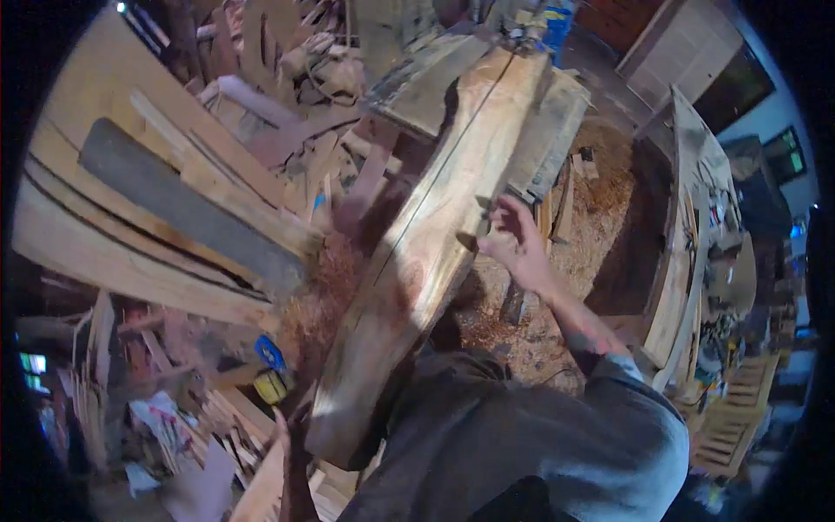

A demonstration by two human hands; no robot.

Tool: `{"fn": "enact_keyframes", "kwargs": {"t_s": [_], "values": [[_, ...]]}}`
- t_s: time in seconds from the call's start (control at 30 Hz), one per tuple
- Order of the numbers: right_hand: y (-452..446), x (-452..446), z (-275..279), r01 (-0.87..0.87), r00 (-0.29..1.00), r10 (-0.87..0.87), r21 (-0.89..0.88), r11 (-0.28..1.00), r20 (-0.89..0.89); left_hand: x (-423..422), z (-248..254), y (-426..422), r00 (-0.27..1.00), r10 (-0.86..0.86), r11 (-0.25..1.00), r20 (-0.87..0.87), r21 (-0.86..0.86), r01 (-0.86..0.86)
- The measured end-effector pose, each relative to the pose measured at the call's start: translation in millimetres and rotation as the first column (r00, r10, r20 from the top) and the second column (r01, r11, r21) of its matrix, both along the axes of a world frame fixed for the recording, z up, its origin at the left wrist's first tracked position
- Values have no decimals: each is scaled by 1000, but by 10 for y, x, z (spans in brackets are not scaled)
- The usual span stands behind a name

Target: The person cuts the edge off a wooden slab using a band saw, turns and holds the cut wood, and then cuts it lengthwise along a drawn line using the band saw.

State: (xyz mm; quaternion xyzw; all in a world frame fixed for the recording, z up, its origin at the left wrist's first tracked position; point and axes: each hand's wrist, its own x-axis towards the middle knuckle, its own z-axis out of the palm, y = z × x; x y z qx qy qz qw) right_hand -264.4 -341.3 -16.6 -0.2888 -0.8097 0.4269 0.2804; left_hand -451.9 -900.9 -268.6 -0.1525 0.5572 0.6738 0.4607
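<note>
A long wooden slab [435,235] runs away from my body, its pale top lit in patches. Along its length goes a thin dark line; I cannot tell whether it is a string or a drawn mark. My right hand [515,242] is at the slab's right edge, thumb and curved fingers apart, with nothing visible between them. Whether the fingertips touch the wood is unclear. My left hand is out of sight. At the slab's far end sits a small metal object [522,33], too small to name, beside a blue item [557,26].
Large boards [156,191] lean at the left, near a blue and yellow tool [270,385]. Wood shavings [609,174] cover the floor on the right. Offcuts [296,78] pile up at the back left. A long cluttered bench [687,235] stands at the right.
</note>
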Motion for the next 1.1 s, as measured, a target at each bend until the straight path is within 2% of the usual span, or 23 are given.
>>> {"fn": "enact_keyframes", "kwargs": {"t_s": [0.07, 0.13, 0.17, 0.2, 0.27, 0.33, 0.4, 0.43, 0.47, 0.5, 0.53, 0.6, 0.63, 0.67, 0.7, 0.73, 0.77, 0.8, 0.87, 0.93, 1.0, 1.07, 1.1], "values": [[216, -371, 281, -99, 995, 100, 71, 993, -12, 111, 158, 117, 987, 157, 987, 16, -40, -157], [464, -776, 496, -271, 957, 221, 309, 912, 186, 215, 308, 230, 958, 287, 956, 24, -71, -284], [619, -988, 518, -325, 944, 285, 342, 882, 163, 280, 405, 288, 942, 335, 939, 30, -97, -331], [826, -1168, 528, -350, 935, 307, 339, 873, 176, 338, 499, 366, 921, 387, 916, 36, -127, -380], [1260, -1565, 432, -498, 834, 370, 270, 824, 409, 416, 678, 485, 884, 465, 873, 56, -197, -447], [1703, -1975, 385, -566, 793, 391, 328, 757, 466, 437, 780, 581, 855, 514, 846, 70, -208, -491], [2036, -2358, 445, -649, 562, 362, 125, 750, 744, 473, 296, 329, 895, 445, 890, 23, 97, -445], [2185, -2511, 470, -665, 554, 379, 120, 737, 742, 538, 390, 390, 899, 385, 918, -209, 188, -349], [2321, -2687, 493, -668, 442, 382, 14, 744, 812, 606, 470, 441, 831, 355, 929, -428, 262, -262], [2448, -2833, 513, -650, 328, 380, -85, 755, 865, 571, 477, 454, 874, 430, 903, -227, 89, -421], [2569, -2919, 479, -650, 336, 386, -85, 755, 859, 568, 530, 488, 853, 521, 846, -24, -117, -520], [2724, -2991, 287, -805, 311, 399, 16, 593, 863, 603, 597, 582, 783, 622, 763, -14, -212, -610], [2617, -3046, 434, -793, 203, 269, -3, 609, 942, 606, 652, 650, 763, 646, 739, -27, -226, -634], [2615, -2963, 409, -791, 195, 279, -18, 612, 940, 587, 695, 711, 757, 652, 733, -37, -226, -642], [2631, -2789, 384, -669, 551, 377, 124, 733, 744, 603, 736, 774, 751, 659, 725, -43, -227, -650], [2643, -2580, 353, -493, 819, 379, 189, 849, 432, 585, 784, 820, 755, 654, 730, -46, -225, -646], [2635, -2301, 323, -273, 930, 211, 181, 945, 299, 577, 833, 840, 758, 651, 732, -46, -226, -642], [2585, -1979, 290, -42, 986, 19, 138, 989, 167, 572, 886, 871, 758, 651, 731, -45, -231, -642], [2462, -1117, -28, 241, 963, -251, -110, 964, -96, 501, 973, 961, 769, 637, 740, -53, -238, -629], [2257, -253, -427, 282, 912, -365, -356, 891, -190, 368, 1056, 1062, 803, 593, 772, -55, -243, -587], [2124, 241, -648, 366, 917, -398, -363, 857, -14, 208, 1136, 1182, 851, 524, 817, -48, -256, -517], [1633, 102, -680, 531, 820, -546, -579, 618, 170, 5, 1201, 1290, 904, 426, 868, -46, -260, -422], [1515, -4, -752, 545, 806, -567, -587, 599, 169, -63, 1225, 1339, 925, 378, 890, -44, -256, -376]]}}
